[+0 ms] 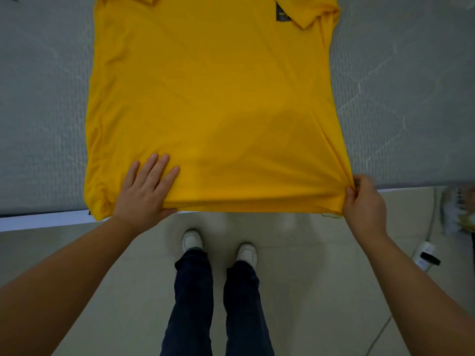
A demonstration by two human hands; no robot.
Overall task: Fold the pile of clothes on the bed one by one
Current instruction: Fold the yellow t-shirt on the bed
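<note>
1. The bed (43,104), covered in a grey quilted surface, fills the upper part of the view; its near edge runs across the frame just above the person's feet.
2. One yellow polo shirt (210,104) lies spread flat on the bed, collar (308,14) at the far end and hem (244,205) at the near edge, slightly overhanging it. A dark label (282,12) shows at the neck.
3. Judged from how it lies, the shirt is being smoothed and squared, with no fold made in it yet, so the folding of this garment is all still to do.
4. No other clothes are in view: the pile the task speaks of lies outside the frame, so how many are finished or remain cannot be told.
5. Two hands work at the hem. The left hand (146,186) rests open and flat, fingers spread on the cloth near the hem's left part, with the thumb under the edge.
6. The right hand (365,199) is closed in a pinch on the shirt's right bottom corner, pulling it taut so creases radiate from it.
7. Below stand two legs in dark trousers and two white shoes (192,240) on a pale tiled floor (308,265).
8. One white plug with a cable (426,253) lies on the floor at the right.
</note>
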